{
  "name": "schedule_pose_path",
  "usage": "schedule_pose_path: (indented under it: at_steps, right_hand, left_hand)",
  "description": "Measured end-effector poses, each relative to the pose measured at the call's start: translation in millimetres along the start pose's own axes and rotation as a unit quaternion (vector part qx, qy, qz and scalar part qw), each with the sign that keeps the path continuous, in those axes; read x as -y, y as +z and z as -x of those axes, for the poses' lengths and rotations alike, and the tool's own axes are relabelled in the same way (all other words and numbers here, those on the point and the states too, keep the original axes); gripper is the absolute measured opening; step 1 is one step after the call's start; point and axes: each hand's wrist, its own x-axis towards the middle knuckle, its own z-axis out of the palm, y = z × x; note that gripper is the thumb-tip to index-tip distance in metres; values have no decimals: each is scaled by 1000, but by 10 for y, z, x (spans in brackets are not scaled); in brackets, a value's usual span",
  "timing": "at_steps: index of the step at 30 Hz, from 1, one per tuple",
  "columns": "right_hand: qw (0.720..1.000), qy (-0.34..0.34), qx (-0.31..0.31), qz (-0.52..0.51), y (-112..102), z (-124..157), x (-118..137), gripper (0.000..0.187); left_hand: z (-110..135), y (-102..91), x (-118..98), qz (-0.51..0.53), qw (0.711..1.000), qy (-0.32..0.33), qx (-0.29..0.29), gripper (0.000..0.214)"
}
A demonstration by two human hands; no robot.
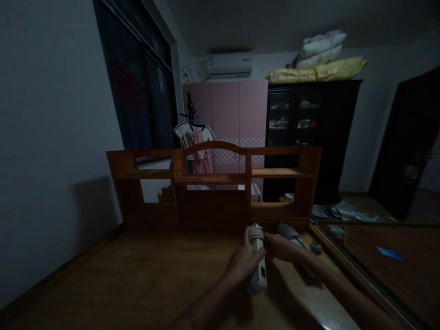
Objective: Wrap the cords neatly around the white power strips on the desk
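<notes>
A white power strip (260, 270) stands tilted above the wooden desk top, its white cord (256, 233) wound in several turns around the far end. My left hand (245, 257) is closed around the strip from the left, thumb across its face. On the other side, my right hand (277, 246) has its fingers curled in against the wound cord; the fingertips are partly hidden behind the strip. Something blue shows at the strip's lower end. Right of my right hand lies a second long, pale strip with grey cord (290, 232) wrapped about it, partly covered by my forearm.
A grey plug (315, 247) lies near the desk's right edge. Across the back stands a wooden shelf unit (213, 178). A wall (58, 137) borders the left side. Beyond are a pink wardrobe (225, 110) and a dark cabinet (338, 119); papers (347, 211) lie at right.
</notes>
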Motion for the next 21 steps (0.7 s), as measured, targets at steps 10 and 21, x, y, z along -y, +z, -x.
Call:
schedule_pose_path:
  at_steps: [10,21]
  right_hand:
    - [968,17,46,246,271,-218,-434,55]
    - [958,-27,-25,285,496,-253,-650,66]
  left_hand:
    - [-478,292,9,-101,992,4,-77,88]
    - [-710,381,43,-259,962,-68,-49,86]
